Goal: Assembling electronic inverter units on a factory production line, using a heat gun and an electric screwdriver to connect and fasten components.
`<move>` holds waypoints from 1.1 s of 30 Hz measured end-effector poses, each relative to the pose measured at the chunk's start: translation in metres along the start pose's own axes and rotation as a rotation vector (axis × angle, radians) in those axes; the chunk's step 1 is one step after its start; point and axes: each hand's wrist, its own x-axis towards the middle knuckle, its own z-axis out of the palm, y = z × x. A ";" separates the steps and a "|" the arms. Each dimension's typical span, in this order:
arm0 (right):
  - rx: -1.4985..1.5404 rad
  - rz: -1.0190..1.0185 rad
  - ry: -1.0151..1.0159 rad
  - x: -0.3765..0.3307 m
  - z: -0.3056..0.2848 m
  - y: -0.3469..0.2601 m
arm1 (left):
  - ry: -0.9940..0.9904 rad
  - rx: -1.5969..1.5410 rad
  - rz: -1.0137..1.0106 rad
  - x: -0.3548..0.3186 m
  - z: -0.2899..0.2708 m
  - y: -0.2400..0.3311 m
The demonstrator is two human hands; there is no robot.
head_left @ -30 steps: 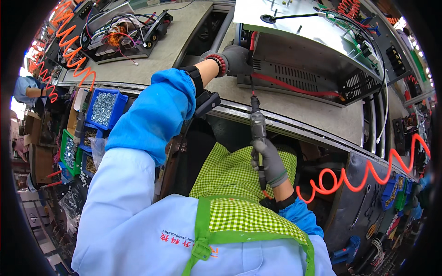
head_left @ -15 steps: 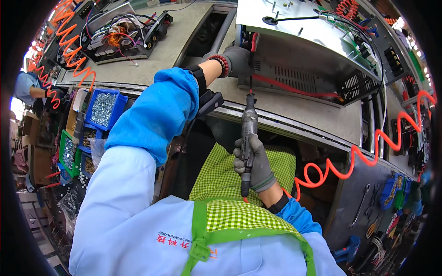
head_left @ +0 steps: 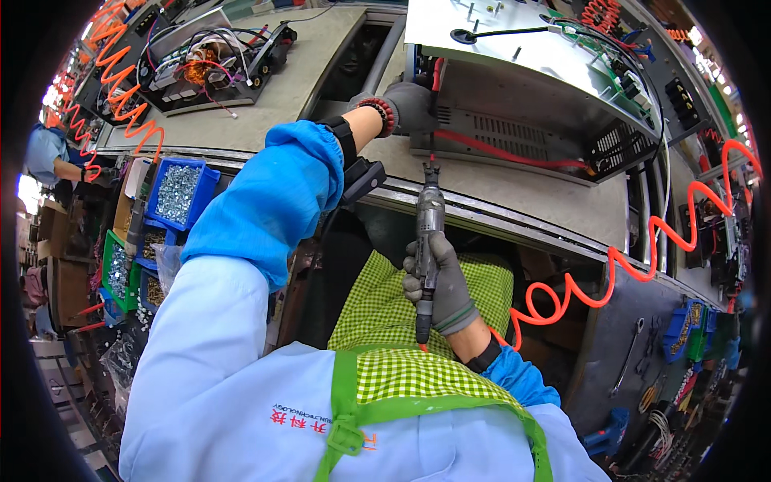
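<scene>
The grey-gloved right hand (head_left: 452, 291) has its fingers (head_left: 412, 284) curled closed around a grey-and-black, cylindrical metal power screwdriver (head_left: 430, 213), with the thumb lying along the body. The tool stands nearly lengthwise at the centre of the frame, its body inside the grip and running out above the fingers; its thin bit points up toward the grey-gloved left hand (head_left: 408, 108). That hand is at the left edge of a grey, box-shaped sheet-metal chassis (head_left: 514, 104) in the upper centre; its fingertips are dark and partly hidden, so I cannot tell how far they are spread or what they pinch.

A thick red cable (head_left: 502, 148) runs rightward from beside the left hand along the chassis's slotted wall. The chassis rests on a beige, metal-edged worktop (head_left: 522, 201). An orange-red coiled plastic hose (head_left: 614, 269) stretches from near the right wrist to the right edge of the frame. At upper left lies an open black metal unit with a copper-coloured coil (head_left: 201, 72); below it sits a blue plastic bin of silvery hardware (head_left: 208, 186).
</scene>
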 end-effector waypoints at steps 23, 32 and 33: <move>-0.117 0.104 0.239 -0.054 0.063 -0.082 | -0.255 0.045 0.183 -0.001 -0.014 0.010; -0.522 0.175 0.473 -0.060 0.081 -0.124 | -0.148 0.038 0.212 0.003 -0.009 0.017; -0.594 0.170 0.484 -0.060 0.083 -0.126 | -0.116 0.029 0.207 0.003 -0.007 0.018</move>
